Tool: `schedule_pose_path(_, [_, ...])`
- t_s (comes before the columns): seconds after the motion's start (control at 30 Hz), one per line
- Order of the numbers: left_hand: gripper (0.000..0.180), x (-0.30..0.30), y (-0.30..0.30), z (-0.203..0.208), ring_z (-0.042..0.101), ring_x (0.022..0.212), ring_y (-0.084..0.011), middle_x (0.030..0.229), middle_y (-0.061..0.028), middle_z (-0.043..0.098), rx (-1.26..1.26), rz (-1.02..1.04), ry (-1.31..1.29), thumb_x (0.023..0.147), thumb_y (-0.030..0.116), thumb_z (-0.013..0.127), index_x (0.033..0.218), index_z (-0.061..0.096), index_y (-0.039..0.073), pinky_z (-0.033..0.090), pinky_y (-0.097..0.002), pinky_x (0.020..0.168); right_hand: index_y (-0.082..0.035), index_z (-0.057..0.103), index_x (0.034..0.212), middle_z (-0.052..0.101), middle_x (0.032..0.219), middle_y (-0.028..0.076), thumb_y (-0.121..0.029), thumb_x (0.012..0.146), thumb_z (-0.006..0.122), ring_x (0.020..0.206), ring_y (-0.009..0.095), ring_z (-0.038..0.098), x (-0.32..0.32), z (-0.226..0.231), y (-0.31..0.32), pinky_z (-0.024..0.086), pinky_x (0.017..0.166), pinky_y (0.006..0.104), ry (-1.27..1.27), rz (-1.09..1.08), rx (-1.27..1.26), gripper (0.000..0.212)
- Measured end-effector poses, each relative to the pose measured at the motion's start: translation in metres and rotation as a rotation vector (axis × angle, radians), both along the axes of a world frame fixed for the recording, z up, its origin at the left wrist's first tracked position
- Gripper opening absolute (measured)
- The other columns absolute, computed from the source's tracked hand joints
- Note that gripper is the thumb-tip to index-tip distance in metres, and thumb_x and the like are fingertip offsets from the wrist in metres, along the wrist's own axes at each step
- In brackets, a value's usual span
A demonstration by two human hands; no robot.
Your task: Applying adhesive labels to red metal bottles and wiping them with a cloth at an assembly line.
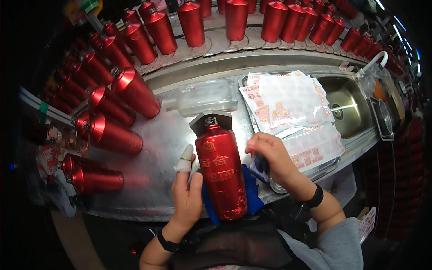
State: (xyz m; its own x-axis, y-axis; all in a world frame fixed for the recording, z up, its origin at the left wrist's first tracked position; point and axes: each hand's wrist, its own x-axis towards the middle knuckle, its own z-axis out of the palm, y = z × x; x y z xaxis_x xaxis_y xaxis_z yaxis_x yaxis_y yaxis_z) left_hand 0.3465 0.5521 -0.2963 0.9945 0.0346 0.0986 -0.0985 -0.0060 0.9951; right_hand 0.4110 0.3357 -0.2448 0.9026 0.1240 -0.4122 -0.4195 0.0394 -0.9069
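Observation:
A red metallic bottle [222,175] with gold lettering lies in front of me, its neck pointing away. The neck rests at a dark angular holder [225,120], and a blue cloth [254,193] lies under the lower part. My left hand [186,193] is beside the bottle's left side, fingers stretched and apart, thumb close against it; a whitish cover wraps one fingertip. To the right of the bottle, my right hand [272,155] is closed with bent fingers. Below those fingers shows a dark, shiny bluish thing [259,167], partly hidden, whose kind I cannot make out.
Printed label sheets [292,103] are piled in a tray at the right, before a metal sink [346,108] with a white faucet [373,65]. A clear plastic box [207,96] sits behind the bottle. Several red bottles [135,92] stand at the left and along the curved conveyor [216,42].

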Motion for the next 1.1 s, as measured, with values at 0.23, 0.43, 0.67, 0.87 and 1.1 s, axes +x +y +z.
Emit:
schedule_pose_path(0.23, [0.043,0.002,0.006,0.009,0.042,0.131,-0.0460,0.152,-0.0344,0.025,0.482,-0.036,-0.323,0.095,0.036,0.059,0.131,0.064,0.014,0.034,-0.0478,0.108,-0.006,0.047,0.088,0.047,0.071,-0.004,-0.027,0.086,0.078,0.065,0.002,0.041,-0.012,-0.010,0.022,0.036,0.055,0.0201,-0.330,0.143,-0.243,0.038])
schedule_pose_path(0.43, [0.043,0.009,0.006,0.019,0.038,0.132,-0.0508,0.151,-0.0352,0.026,0.616,-0.069,-0.374,0.094,0.041,0.059,0.127,0.066,0.016,0.031,-0.0534,0.108,-0.005,0.046,0.091,0.044,0.072,-0.005,-0.022,0.091,0.071,0.063,0.001,0.037,-0.012,-0.008,0.017,0.034,0.054,0.0196,-0.360,0.169,-0.235,0.030])
schedule_pose_path(0.67, [0.033,0.017,0.000,0.040,0.018,0.141,-0.0547,0.155,-0.0298,0.024,0.901,-0.086,-0.428,0.093,0.047,0.057,0.104,0.073,0.020,0.013,-0.0738,0.103,-0.006,0.049,0.096,0.045,0.071,-0.005,-0.015,0.097,0.058,0.062,0.001,0.037,-0.015,-0.017,0.014,0.031,0.055,0.0192,-0.268,0.153,-0.172,0.013])
schedule_pose_path(0.87, [0.041,0.006,-0.003,0.045,0.000,0.144,-0.0548,0.159,-0.0270,0.015,1.075,-0.202,-0.340,0.096,0.053,0.049,0.114,0.073,0.024,-0.007,-0.0706,0.107,-0.008,0.052,0.098,0.054,0.074,-0.002,-0.020,0.097,0.055,0.065,0.003,0.044,-0.013,-0.010,0.007,0.035,0.059,0.0203,-0.098,0.126,-0.024,0.013])
schedule_pose_path(1.1, [0.058,-0.012,0.015,0.013,-0.003,0.148,-0.0474,0.160,-0.0258,0.010,0.892,-0.029,-0.222,0.099,0.059,0.037,0.125,0.068,0.019,-0.009,-0.0618,0.112,-0.004,0.048,0.107,0.049,0.087,0.000,-0.016,0.084,0.077,0.073,0.001,0.048,-0.026,-0.010,0.009,0.043,0.063,0.0150,-0.162,0.181,-0.118,0.039])
